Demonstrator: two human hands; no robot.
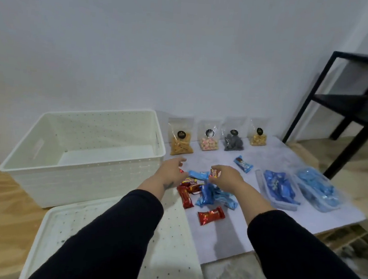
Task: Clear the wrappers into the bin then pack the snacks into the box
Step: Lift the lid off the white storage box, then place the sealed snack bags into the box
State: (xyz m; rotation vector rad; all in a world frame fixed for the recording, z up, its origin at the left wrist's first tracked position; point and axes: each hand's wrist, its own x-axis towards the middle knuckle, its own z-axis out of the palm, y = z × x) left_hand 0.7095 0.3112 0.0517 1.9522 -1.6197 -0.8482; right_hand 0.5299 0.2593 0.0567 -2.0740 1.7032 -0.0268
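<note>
Between the two hands lies a loose heap of snack bars (205,190), glossy red and blue foil packets, crinkled and pillow-shaped. The right hand (224,177) pinches one small red-and-yellow packet (213,173) between thumb and fingertips, just above the heap. The left hand (171,171) reaches over the heap's left edge with fingers loosely curled; a red packet shows at its fingertips, but whether they grip it I cannot tell.

Packing has barely begun, by my judgement: the white box (85,153), just left of the left fingers, is a perforated plastic crate whose visible floor is bare, and its matching lid (171,237) lies flat under the forearms. No bin is in view, so the wrapper step cannot be judged.

Beyond the fingers four clear cellophane bags (217,139) stand upright in a row against the wall. Right of the right fingers a lone blue bar (243,164) lies flat, then two clear tubs (295,192) filled with shiny blue packets
</note>
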